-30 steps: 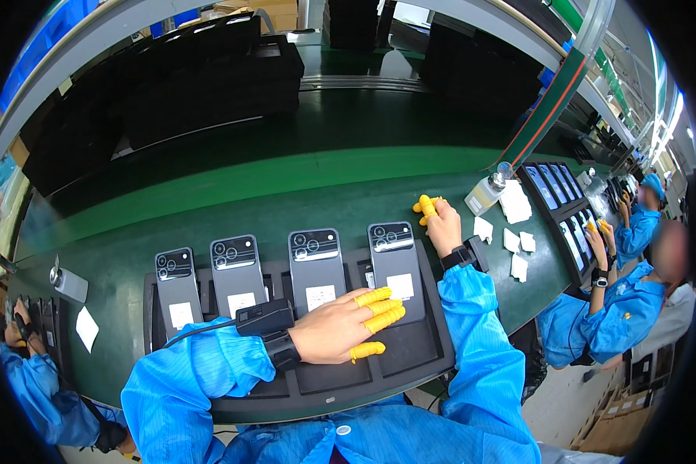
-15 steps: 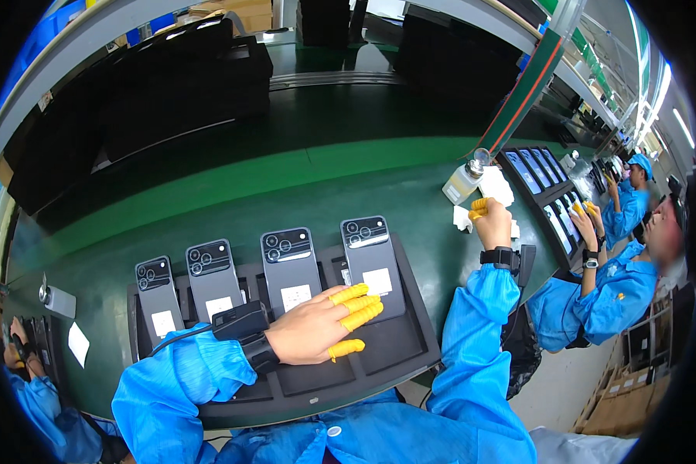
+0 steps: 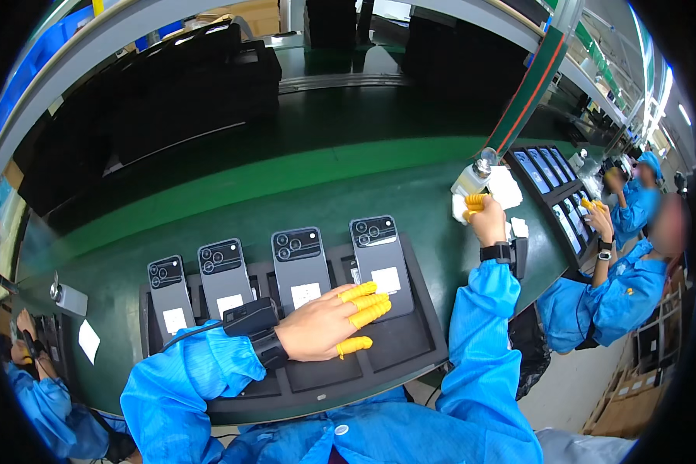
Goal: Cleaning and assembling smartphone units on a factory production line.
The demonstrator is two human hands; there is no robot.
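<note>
Several grey phones lie face down in a black tray [image 3: 431, 349], with dark camera bars and white labels on their backs. My left hand [image 3: 317, 329], yellow covers on its fingers, stretches flat over the tray. Its fingertips rest at the lower part of the rightmost phone [image 3: 371, 261], beside its white label [image 3: 387, 281]. To the left of that hand lies another phone [image 3: 295, 274]. Farther out on the right, my right hand [image 3: 489, 223] has its yellow-covered fingers closed on a white wipe [image 3: 459, 209]. A bottle with a metal top [image 3: 471, 179] stands just beyond it.
White sheets [image 3: 505, 188] lie beside the bottle. Farther right, black trays [image 3: 545, 193] hold more phones, and co-workers in blue [image 3: 634, 286] work there. Another bottle [image 3: 71, 298] and a paper slip [image 3: 89, 341] are at left. A striped post [image 3: 527, 89] rises behind the bottle.
My right hand has moved slightly away from me, and the wipe is now closer against the bottle. My left hand keeps its place on the phone. The whole view has shifted a little.
</note>
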